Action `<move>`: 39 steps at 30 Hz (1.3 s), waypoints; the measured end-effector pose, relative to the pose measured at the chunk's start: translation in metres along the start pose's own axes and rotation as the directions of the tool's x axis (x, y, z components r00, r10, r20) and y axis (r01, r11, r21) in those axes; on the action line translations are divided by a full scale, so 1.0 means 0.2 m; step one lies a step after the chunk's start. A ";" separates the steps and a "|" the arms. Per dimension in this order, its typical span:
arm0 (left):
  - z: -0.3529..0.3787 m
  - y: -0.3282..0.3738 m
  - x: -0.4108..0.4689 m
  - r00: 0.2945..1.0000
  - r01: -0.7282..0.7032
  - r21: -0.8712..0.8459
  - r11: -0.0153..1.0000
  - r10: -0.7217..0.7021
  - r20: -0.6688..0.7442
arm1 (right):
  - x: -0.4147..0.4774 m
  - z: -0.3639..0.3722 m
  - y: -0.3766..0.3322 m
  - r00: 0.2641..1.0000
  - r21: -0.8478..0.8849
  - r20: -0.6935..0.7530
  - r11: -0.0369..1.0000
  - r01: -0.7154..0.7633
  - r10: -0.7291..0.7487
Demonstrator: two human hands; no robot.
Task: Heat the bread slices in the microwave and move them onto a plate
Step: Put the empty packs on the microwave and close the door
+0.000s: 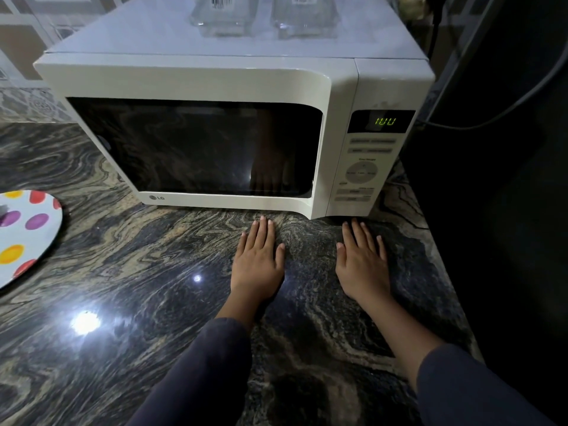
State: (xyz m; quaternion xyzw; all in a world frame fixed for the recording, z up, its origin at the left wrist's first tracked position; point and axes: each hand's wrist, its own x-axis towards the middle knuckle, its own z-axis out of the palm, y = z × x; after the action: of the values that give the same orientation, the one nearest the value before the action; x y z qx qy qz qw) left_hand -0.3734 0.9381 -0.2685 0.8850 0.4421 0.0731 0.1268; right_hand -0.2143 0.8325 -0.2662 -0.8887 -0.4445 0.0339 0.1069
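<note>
We rest our left hand (258, 259) and right hand (362, 265) flat, fingers straight, on the counter (123, 318) before the closed microwave (215, 84).

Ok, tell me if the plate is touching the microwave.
Apart. The head view shows a strip of bare countertop between the plate and the microwave.

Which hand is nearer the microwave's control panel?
The right hand, flat on the countertop in front of the control panel; the left hand lies in front of the door.
</note>
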 end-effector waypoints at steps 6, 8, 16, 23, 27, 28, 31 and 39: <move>0.01 0.00 0.00 1.000 0.001 0.004 1.000 -0.001 -0.005 | 0.00 -0.01 0.00 1.000 0.007 -0.008 1.000 0.004 -0.004; 0.01 0.00 0.00 1.000 0.000 0.004 1.000 0.000 0.002 | -0.01 0.00 0.00 1.000 0.035 -0.022 0.999 0.013 -0.012; 0.00 0.00 0.00 1.000 -0.004 -0.006 1.000 0.004 0.002 | -0.01 -0.04 0.01 0.957 0.557 -0.174 0.825 -0.100 0.233; 0.00 0.00 0.00 1.000 -0.006 -0.013 1.000 0.006 0.000 | 0.19 -0.15 0.01 0.922 0.733 -0.190 0.673 -0.096 0.338; 0.00 -0.01 0.00 1.000 -0.005 -0.013 1.000 0.005 -0.006 | 0.26 -0.20 0.01 0.919 0.754 -0.204 0.653 -0.073 0.338; 0.00 -0.01 0.00 1.000 -0.006 -0.011 1.000 0.006 -0.008 | 0.26 -0.20 0.02 0.915 0.763 -0.201 0.642 -0.078 0.350; 0.00 -0.01 0.00 1.000 -0.009 -0.017 1.000 0.009 -0.015 | 0.27 -0.21 0.01 0.911 0.801 -0.192 0.594 -0.070 0.366; 0.01 -0.01 0.00 1.000 -0.013 -0.031 0.999 0.013 -0.013 | 0.30 -0.28 0.03 0.905 0.879 -0.074 0.455 -0.139 0.418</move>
State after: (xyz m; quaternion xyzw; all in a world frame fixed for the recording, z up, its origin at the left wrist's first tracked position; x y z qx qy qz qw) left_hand -0.3746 0.9392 -0.2702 0.8852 0.4360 0.0866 0.1373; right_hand -0.1654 0.8674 -0.2102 -0.7730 -0.1952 0.1407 0.5869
